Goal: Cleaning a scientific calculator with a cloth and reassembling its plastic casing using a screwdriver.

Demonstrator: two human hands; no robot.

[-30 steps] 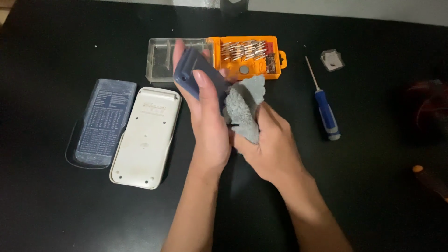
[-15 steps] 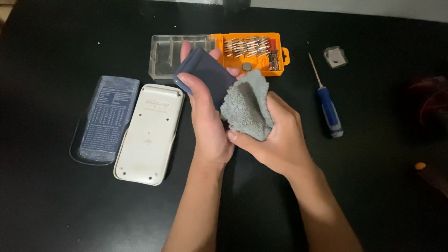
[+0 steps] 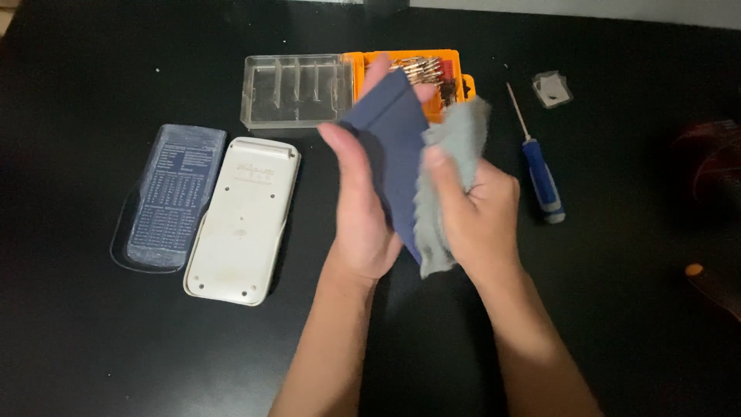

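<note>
**Cloth now pressed flat to the blue part, held upright above the table**

Since half a second ago the dark blue flat part [image 3: 394, 154] has turned more upright, and the grey cloth [image 3: 448, 193] has shifted from a loose bunch to lie against its right face.

The left hand [image 3: 363, 208] is closed around the blue part, thumb across the near face and fingertips showing over its top edge. The right hand [image 3: 478, 220] is closed on the cloth, thumb pressing it onto the part. Both are held in the air over the middle of the black table [image 3: 116, 347].

Near left, flat on the table, lies a white device body [image 3: 243, 220], back side up, smooth plastic with rounded corners. Touching its left edge is a translucent blue cover [image 3: 170, 197] with a printed panel. Right of the hands, well apart from them, lies a blue-handled screwdriver [image 3: 536, 166], its thin shaft pointing away.

Farther back, partly hidden by the raised part, sits an orange bit case [image 3: 455, 69] with metal bits, its clear ribbed lid [image 3: 297, 89] open to the left. A small clear packet [image 3: 552, 87] lies at the far right. The near table stretch and left margin stand open.
</note>
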